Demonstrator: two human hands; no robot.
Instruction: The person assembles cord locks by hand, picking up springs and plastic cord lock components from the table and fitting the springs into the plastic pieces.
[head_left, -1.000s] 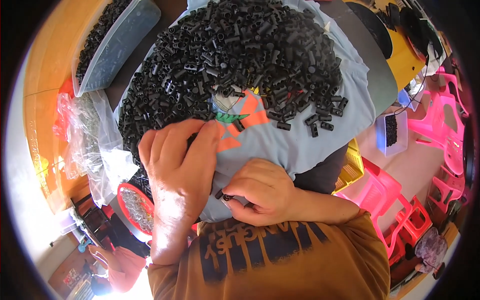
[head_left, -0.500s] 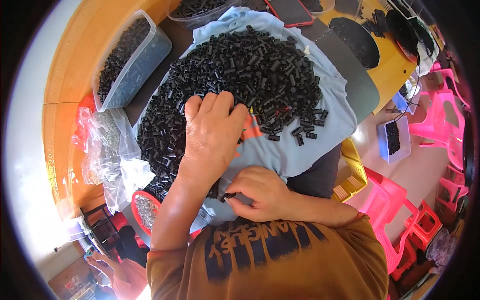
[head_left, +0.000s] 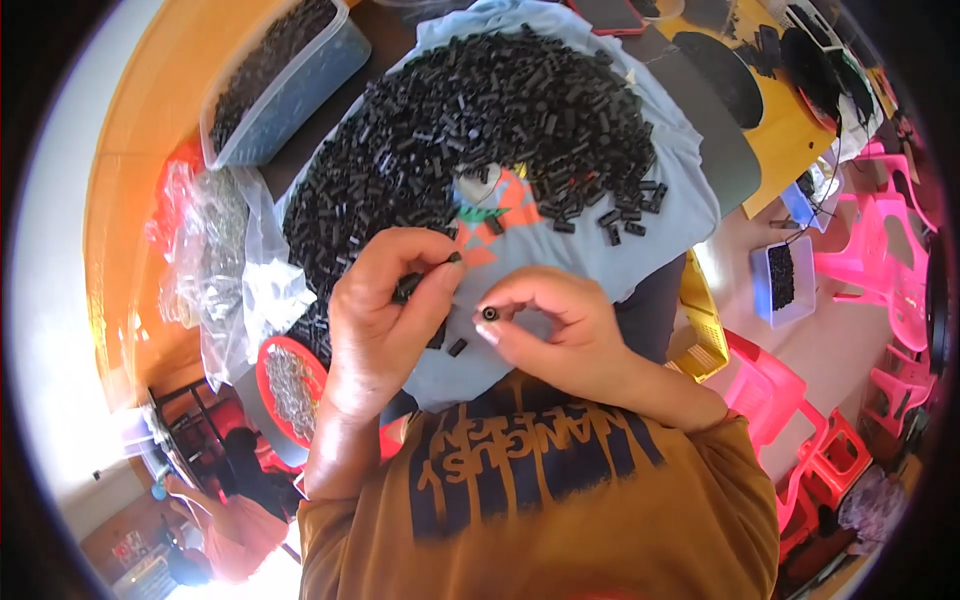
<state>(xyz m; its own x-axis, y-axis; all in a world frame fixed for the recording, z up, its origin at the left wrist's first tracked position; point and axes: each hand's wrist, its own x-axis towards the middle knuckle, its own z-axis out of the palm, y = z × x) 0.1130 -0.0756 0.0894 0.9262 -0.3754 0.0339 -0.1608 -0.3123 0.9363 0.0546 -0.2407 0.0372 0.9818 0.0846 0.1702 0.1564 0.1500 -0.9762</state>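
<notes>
A wide heap of small black plastic tubular parts point(head_left: 480, 100) covers a light blue cloth point(head_left: 600, 275) with an orange and green print. At the heap's near edge, my left hand point(head_left: 385, 315) pinches a small dark piece point(head_left: 455, 257) between thumb and forefinger; its other fingers are curled, and more black parts show beneath them. My right hand point(head_left: 560, 325), just to the right, holds a short black tube point(head_left: 490, 313) between thumb and forefinger with its round open end showing. A loose black part point(head_left: 457, 348) lies on the cloth between my wrists.
At left stand a clear plastic tub point(head_left: 300, 100) of black parts, clear plastic bags point(head_left: 225, 270) and a red dish point(head_left: 264, 372) of thin shiny pieces. A yellow basket point(head_left: 705, 325), pink chairs point(head_left: 760, 390) and a phone point(head_left: 608, 15) are to the right. Another person point(head_left: 235, 535) is at lower left.
My left hand has come back from the heap toward my right hand, now pinching a small dark piece. My right hand has moved up slightly, its tube turned end-on. Some print is newly uncovered.
</notes>
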